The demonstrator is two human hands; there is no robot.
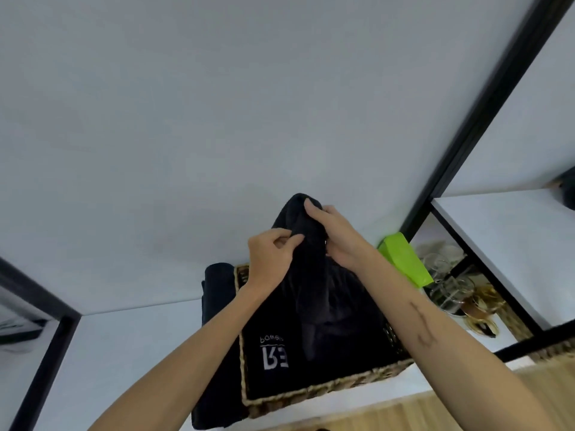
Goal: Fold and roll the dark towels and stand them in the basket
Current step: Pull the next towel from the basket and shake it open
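Note:
A dark towel [308, 275] is lifted up above the woven basket [311, 395], its lower part hanging down into it. My left hand [270, 256] pinches the towel's left side. My right hand [334, 233] grips its bunched top. The basket stands on a white shelf, and a dark cloth with white lettering [273, 356] lies inside it. A folded dark towel [217, 284] lies on the shelf against the basket's left side, partly under it.
A bright green box [404, 258] stands right of the basket by a black frame post [485, 119]. Glass cups and amber glassware [457, 290] fill the shelf on the right. A white wall is behind. A black frame [40, 353] runs at the left.

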